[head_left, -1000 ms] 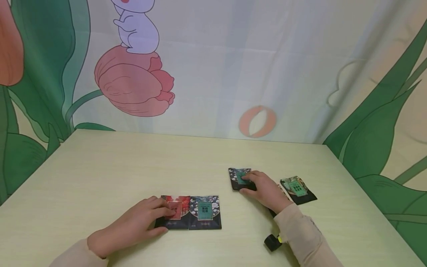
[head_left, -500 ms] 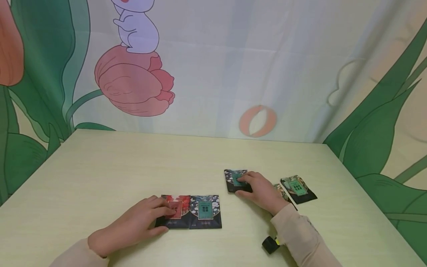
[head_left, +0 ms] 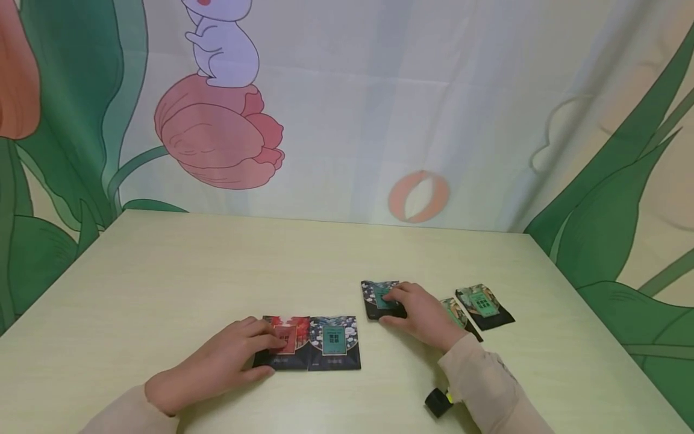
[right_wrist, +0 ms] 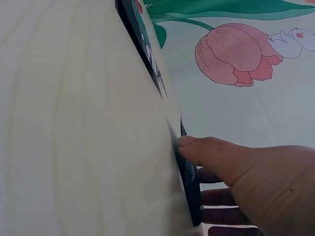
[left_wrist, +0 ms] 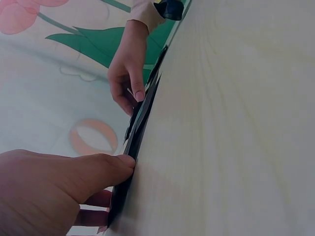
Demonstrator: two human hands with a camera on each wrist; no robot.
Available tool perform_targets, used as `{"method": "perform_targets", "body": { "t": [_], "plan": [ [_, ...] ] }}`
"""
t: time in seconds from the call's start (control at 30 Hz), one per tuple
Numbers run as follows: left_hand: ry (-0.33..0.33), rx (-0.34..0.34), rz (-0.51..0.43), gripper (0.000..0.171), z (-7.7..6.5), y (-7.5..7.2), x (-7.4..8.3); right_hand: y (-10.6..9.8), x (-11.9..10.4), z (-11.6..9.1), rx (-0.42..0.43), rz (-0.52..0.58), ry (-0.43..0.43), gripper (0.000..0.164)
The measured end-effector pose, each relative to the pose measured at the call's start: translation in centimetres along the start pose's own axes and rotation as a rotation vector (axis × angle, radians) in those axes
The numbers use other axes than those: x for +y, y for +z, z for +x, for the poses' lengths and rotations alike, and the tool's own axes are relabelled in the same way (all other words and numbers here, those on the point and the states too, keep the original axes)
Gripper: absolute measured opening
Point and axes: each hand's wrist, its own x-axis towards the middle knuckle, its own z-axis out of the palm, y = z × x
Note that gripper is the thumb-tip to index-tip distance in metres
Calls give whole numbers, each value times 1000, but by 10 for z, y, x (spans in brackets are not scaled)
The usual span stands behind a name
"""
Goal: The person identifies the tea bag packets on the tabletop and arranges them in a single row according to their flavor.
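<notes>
My left hand (head_left: 228, 355) rests on a red-and-black sachet (head_left: 293, 361), fingers over its label and thumb at its near edge. Side by side with it lies a sachet with white blossoms and a teal label (head_left: 334, 343). Farther right, my right hand (head_left: 425, 316) grips another white-blossom sachet (head_left: 371, 295); fingertips lie on the label and the thumb is at the near edge. The right wrist view shows that thumb (right_wrist: 197, 147) against the dark edge of the sachet (right_wrist: 189, 187), with the other fingers behind it.
Two green-labelled sachets lie to the right: one slanted (head_left: 482, 307), the other (head_left: 457, 312) partly hidden by my right hand. A small black object with a yellow part (head_left: 438, 402) shows beside the right sleeve. A printed curtain (head_left: 325, 120) hangs behind the pale table (head_left: 217, 259).
My right hand has moved left and toward me with the white-blossom sachet, uncovering more of a green-labelled sachet. My left hand and the pair by it stay put.
</notes>
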Motion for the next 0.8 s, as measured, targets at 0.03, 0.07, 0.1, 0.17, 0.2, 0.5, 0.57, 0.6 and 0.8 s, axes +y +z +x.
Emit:
{"method": "perform_targets", "body": {
  "t": [0.03, 0.07, 0.1, 0.17, 0.2, 0.5, 0.57, 0.6, 0.8],
  "plan": [
    [3, 3, 0, 37, 0, 0, 0, 0, -1, -1, 0, -5, -1, 44],
    [6, 7, 0, 36, 0, 1, 0, 0, -2, -2, -1, -6, 1, 44],
    [6, 10, 0, 37, -1, 1, 0, 0, -3, -3, -1, -8, 2, 44],
    [4, 15, -1, 37, -1, 1, -1, 0, -4, -5, -2, -13, 5, 44],
    [4, 17, -1, 37, -1, 1, 0, 1, -5, -6, -5, -13, 7, 44],
    [-21, 8, -12, 37, -1, -1, 2, 1, -9, -14, -34, -38, -3, 47],
    [-34, 3, -14, 37, -1, -1, 2, 1, -10, -16, -40, -42, -5, 47],
    [-31, 3, -13, 37, -1, -1, 2, 1, -11, -17, -42, -44, -8, 47],
    [-38, -6, -11, 38, 0, -1, 2, -1, -15, -23, -43, -47, -16, 45]
  ]
}}
